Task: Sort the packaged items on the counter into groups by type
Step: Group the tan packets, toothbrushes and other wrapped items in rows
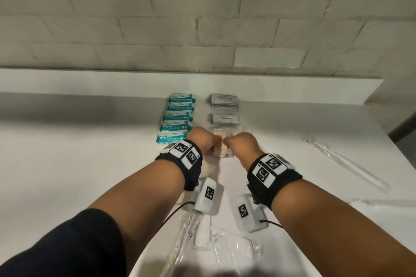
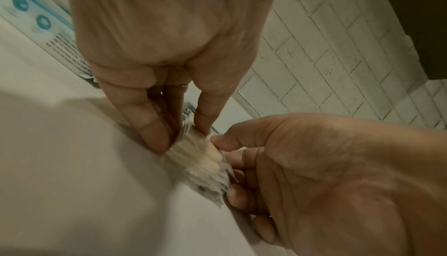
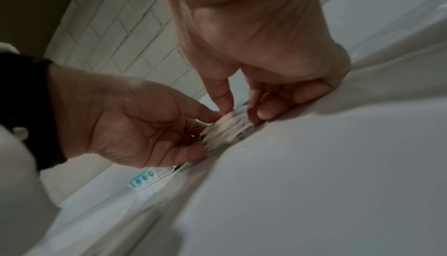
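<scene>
A small stack of clear-wrapped cream packets (image 1: 220, 146) (image 2: 196, 161) (image 3: 228, 127) stands on the white counter (image 1: 90, 153), below the grey sachets. My left hand (image 1: 201, 141) (image 2: 180, 137) pinches its left side between thumb and fingers. From the right, my right hand (image 1: 241, 143) (image 3: 244, 111) pinches the other side. Several teal packets (image 1: 177, 117) lie in a column just left of the hands. Behind the stack sit a pile of grey sachets (image 1: 224, 101) and a single grey sachet (image 1: 225, 118).
A long clear-wrapped item (image 1: 344, 162) lies at the right of the counter. More clear-wrapped items (image 1: 237, 247) and a white one (image 1: 202, 231) lie near the front edge under my forearms. A raised ledge (image 1: 90, 81) and brick wall (image 1: 202, 18) close the back.
</scene>
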{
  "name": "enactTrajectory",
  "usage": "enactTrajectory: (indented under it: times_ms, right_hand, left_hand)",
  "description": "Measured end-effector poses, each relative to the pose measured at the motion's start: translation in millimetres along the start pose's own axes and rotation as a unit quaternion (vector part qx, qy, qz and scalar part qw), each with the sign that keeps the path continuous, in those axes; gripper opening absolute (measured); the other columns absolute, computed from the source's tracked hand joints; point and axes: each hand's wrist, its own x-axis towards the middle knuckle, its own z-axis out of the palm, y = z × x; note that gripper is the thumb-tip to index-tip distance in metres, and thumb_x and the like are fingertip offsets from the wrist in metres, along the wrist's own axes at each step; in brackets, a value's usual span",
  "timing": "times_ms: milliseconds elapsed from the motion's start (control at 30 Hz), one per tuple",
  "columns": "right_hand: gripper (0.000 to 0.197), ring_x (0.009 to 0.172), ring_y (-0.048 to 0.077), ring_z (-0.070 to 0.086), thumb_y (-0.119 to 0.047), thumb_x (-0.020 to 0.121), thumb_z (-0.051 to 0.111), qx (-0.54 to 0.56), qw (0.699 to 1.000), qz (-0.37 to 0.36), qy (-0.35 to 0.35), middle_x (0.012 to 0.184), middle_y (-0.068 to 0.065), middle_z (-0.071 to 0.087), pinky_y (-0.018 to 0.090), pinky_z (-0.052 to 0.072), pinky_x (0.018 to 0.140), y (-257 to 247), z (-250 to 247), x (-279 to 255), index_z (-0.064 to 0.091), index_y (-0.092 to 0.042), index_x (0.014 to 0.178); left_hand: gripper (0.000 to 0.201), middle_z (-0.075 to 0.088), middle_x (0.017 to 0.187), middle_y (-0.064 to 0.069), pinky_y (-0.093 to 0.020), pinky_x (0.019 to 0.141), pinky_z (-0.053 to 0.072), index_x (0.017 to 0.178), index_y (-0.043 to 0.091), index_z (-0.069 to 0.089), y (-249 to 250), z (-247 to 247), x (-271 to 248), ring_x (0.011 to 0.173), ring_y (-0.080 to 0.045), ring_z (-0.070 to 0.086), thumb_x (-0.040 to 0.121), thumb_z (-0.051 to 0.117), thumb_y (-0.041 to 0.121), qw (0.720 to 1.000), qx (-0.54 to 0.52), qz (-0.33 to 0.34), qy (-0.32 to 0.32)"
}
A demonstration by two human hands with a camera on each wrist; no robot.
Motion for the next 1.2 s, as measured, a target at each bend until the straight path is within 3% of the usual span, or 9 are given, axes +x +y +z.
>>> enactTrajectory:
  times_ms: [133, 300, 533, 633, 700, 800, 867, 967, 1200]
  right_hand:
    - [0.024, 0.071, 0.025, 0.056, -0.025, 0.082, 0.065, -0.044, 0.999, -0.021, 0.002, 0.065, 0.005, 0.054, 0.025, 0.034, 0.046, 0, 1, -1, 0.061, -0.002, 0.088]
    - [0.055, 0.077, 0.025, 0.06, -0.039, 0.08, 0.07, 0.025, 0.999, -0.029, 0.023, 0.093, 0.014, 0.062, 0.022, 0.03, 0.044, 4, -7, -8, 0.056, 0.003, 0.114]
    - [0.036, 0.052, 0.018, 0.039, -0.034, 0.09, 0.06, -0.001, 0.996, -0.06, -0.073, 0.058, 0.002, 0.045, 0.03, 0.035, 0.053, 33, -35, -43, 0.05, -0.012, 0.064]
    - [0.015, 0.064, 0.014, 0.049, -0.019, 0.092, 0.057, -0.102, 0.978, -0.13, -0.126, 0.078, 0.002, 0.055, 0.02, 0.049, 0.059, 38, -33, -79, 0.065, -0.007, 0.089]
    - [0.018, 0.074, 0.005, 0.057, -0.019, 0.092, 0.056, -0.167, 0.951, -0.214, -0.15, 0.099, -0.002, 0.061, 0.006, 0.045, 0.056, 41, -30, -112, 0.066, -0.017, 0.108]
    - [0.036, 0.12, 0.013, 0.05, -0.03, 0.091, 0.056, -0.375, 0.825, -0.379, -0.189, 0.14, -0.008, 0.047, 0.031, 0.044, 0.1, 52, -22, -146, 0.057, -0.038, 0.127]
    - [0.048, 0.136, 0.016, 0.033, -0.037, 0.091, 0.056, -0.474, 0.756, -0.402, -0.205, 0.155, -0.011, 0.028, 0.037, 0.032, 0.11, 58, -19, -157, 0.045, -0.043, 0.138]
    - [0.056, 0.139, 0.016, 0.029, -0.038, 0.088, 0.06, -0.494, 0.766, -0.369, -0.182, 0.157, -0.012, 0.023, 0.034, 0.031, 0.109, 67, -28, -152, 0.041, -0.042, 0.14]
    - [0.076, 0.122, 0.02, 0.043, -0.056, 0.073, 0.064, -0.502, 0.798, -0.307, -0.131, 0.134, -0.005, 0.038, 0.035, 0.043, 0.09, 90, -55, -172, 0.034, -0.038, 0.141]
  left_hand:
    - [0.032, 0.071, 0.073, -0.019, -0.042, 0.077, 0.06, 0.075, -0.002, 0.071, -4, 1, 2, 0.07, -0.031, 0.069, 0.074, 0.074, 0.029, 0.999, 0.021, -0.003, 0.029]
    - [0.031, 0.072, 0.082, -0.021, -0.045, 0.078, 0.059, 0.081, -0.002, 0.069, -1, -4, -11, 0.073, -0.031, 0.068, 0.08, 0.068, 0.029, 1.0, 0.017, -0.014, 0.013]
    - [0.022, 0.056, 0.082, -0.005, -0.027, 0.06, 0.044, 0.096, 0.009, 0.057, -21, -46, -63, 0.065, -0.017, 0.052, 0.096, 0.053, 0.03, 0.998, 0.006, 0.011, -0.056]
    - [0.02, 0.051, 0.069, -0.005, -0.025, 0.053, 0.035, 0.082, 0.011, 0.055, -42, -57, -89, 0.055, -0.017, 0.043, 0.096, 0.052, 0.024, 0.986, 0.106, -0.002, -0.131]
    - [0.028, 0.055, 0.067, -0.005, -0.027, 0.056, 0.038, 0.074, 0.012, 0.055, -54, -59, -110, 0.059, -0.02, 0.047, 0.095, 0.05, 0.03, 0.964, 0.216, 0.005, -0.156]
    - [0.031, 0.061, 0.072, -0.01, -0.029, 0.063, 0.041, 0.077, 0.008, 0.06, -65, -57, -142, 0.069, -0.023, 0.053, 0.091, 0.053, 0.035, 0.931, 0.324, 0.031, -0.167]
    - [0.044, 0.064, 0.089, -0.008, -0.029, 0.068, 0.043, 0.103, 0.01, 0.06, -70, -54, -159, 0.077, -0.02, 0.056, 0.085, 0.06, 0.05, 0.921, 0.356, 0.037, -0.156]
    - [0.071, 0.052, 0.107, 0.005, -0.031, 0.079, 0.045, 0.125, 0.021, 0.044, -79, -46, -173, 0.093, -0.017, 0.052, 0.072, 0.069, 0.061, 0.899, 0.415, 0.061, -0.124]
    - [0.057, 0.054, 0.12, -0.004, -0.03, 0.08, 0.046, 0.128, 0.017, 0.046, -84, -32, -173, 0.1, -0.021, 0.056, 0.08, 0.072, 0.033, 0.895, 0.424, 0.114, -0.084]
